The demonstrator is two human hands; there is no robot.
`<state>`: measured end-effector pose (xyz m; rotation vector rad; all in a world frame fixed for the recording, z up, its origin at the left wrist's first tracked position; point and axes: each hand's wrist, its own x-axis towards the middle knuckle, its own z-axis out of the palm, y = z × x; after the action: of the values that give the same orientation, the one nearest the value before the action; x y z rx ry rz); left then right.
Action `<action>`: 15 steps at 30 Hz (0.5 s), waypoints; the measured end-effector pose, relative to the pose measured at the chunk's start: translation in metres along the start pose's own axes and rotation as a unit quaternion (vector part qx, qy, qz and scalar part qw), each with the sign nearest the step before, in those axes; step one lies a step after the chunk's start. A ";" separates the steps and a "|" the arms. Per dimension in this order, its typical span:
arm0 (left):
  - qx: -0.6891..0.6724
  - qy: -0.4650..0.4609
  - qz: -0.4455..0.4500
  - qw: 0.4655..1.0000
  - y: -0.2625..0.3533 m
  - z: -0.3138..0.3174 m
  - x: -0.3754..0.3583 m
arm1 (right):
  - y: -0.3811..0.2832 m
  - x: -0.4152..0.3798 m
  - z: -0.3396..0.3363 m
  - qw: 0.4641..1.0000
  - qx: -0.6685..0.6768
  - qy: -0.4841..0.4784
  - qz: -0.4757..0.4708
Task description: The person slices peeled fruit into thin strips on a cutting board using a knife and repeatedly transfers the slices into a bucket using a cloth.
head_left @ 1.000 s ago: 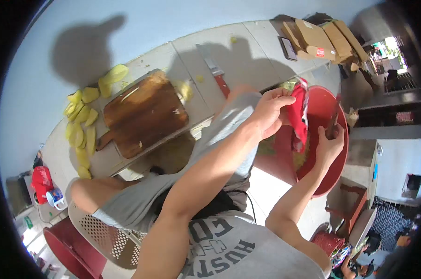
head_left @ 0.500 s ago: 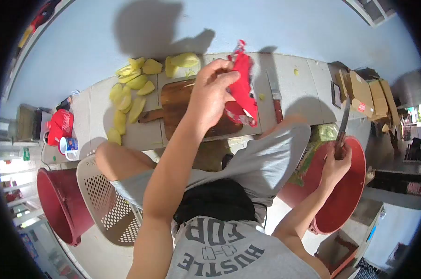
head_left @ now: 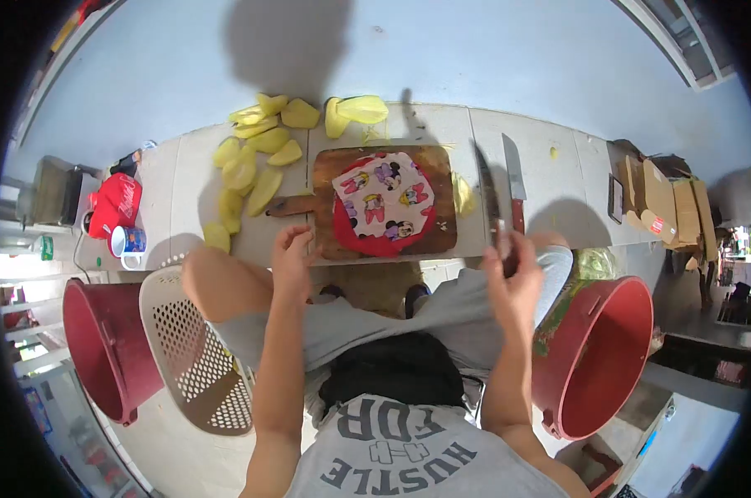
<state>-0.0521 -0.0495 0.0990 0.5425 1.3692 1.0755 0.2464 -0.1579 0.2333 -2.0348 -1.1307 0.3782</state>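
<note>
On the wooden cutting board (head_left: pixel 326 170) lies a red cloth (head_left: pixel 384 203) with a pale cartoon-print face. My left hand (head_left: pixel 292 256) is by the board's handle and near edge, its fingers loosely bent and apart with nothing in them. My right hand (head_left: pixel 515 270) grips a knife (head_left: pixel 488 187) by the handle, its dark blade pointing away from me to the right of the board. Beside it a second knife (head_left: pixel 517 191) with a red handle lies on the tiles. Pale yellow peeled mangoes (head_left: pixel 241 170) are grouped left of and behind the board.
Red tubs stand at the left (head_left: pixel 110 349) and right (head_left: pixel 599 357). A perforated cream basket (head_left: pixel 197 349) is by my left leg. On the tiled counter (head_left: pixel 442 120) are a mug (head_left: pixel 128 242), a red bag (head_left: pixel 116 207), a phone (head_left: pixel 615 199) and cardboard boxes (head_left: pixel 653 195).
The red cloth, held up in my left hand before, now lies on the board, released. My left hand came back toward me. My right hand brought the knife leftward from over the right tub.
</note>
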 end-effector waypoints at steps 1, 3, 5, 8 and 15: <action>-0.005 -0.009 -0.005 1.000 0.001 -0.007 0.000 | -0.007 0.000 0.011 0.999 0.001 -0.040 0.023; -0.011 -0.009 -0.006 1.000 0.007 -0.016 0.002 | -0.003 0.002 0.040 0.997 0.009 -0.052 -0.055; 0.015 -0.048 0.021 0.998 0.019 -0.017 0.011 | 0.006 0.005 0.073 0.989 0.023 -0.061 -0.132; 0.110 -0.033 0.076 0.990 0.044 -0.014 0.034 | 0.032 0.007 0.121 0.978 0.025 -0.127 -0.166; 0.560 0.190 0.412 0.693 0.082 -0.033 0.128 | 0.040 0.002 0.140 0.961 -0.082 -0.244 -0.098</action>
<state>-0.1253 0.0874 0.0970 2.0951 2.1914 0.9126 0.1909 -0.1016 0.1103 -2.0004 -1.6958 0.7339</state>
